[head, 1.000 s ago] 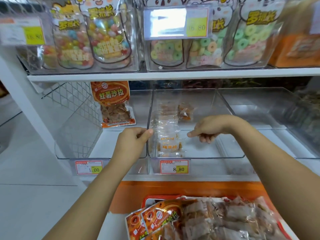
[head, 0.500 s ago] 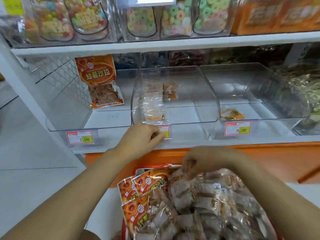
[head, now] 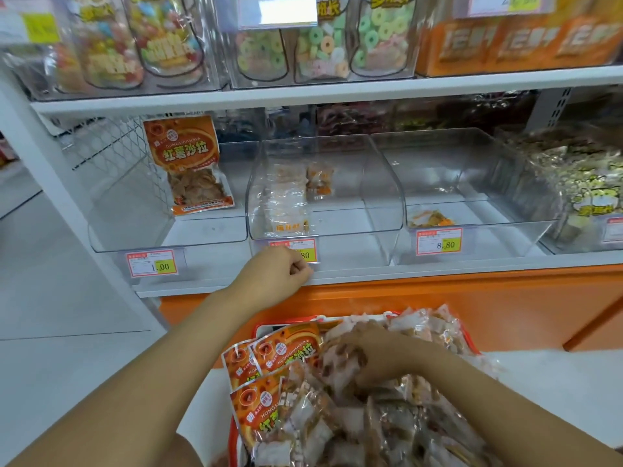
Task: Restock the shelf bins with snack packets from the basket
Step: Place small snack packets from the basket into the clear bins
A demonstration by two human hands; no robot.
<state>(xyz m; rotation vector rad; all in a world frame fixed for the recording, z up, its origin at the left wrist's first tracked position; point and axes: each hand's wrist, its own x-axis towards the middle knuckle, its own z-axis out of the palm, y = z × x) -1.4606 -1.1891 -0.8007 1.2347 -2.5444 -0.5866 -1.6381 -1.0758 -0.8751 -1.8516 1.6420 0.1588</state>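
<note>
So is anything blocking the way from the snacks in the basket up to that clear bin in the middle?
Nothing visible blocks it. The middle bin is open at the top and nearly empty. The left hand rests at the shelf edge below its price tag, beside the path. The right hand is already on the snack packets in the basket.

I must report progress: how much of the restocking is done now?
Little done: the middle bin holds few packets, the right bin scraps. In hand: the right hand digs into the basket; the left hand rests at the shelf edge. Left: nearly everything.
</note>
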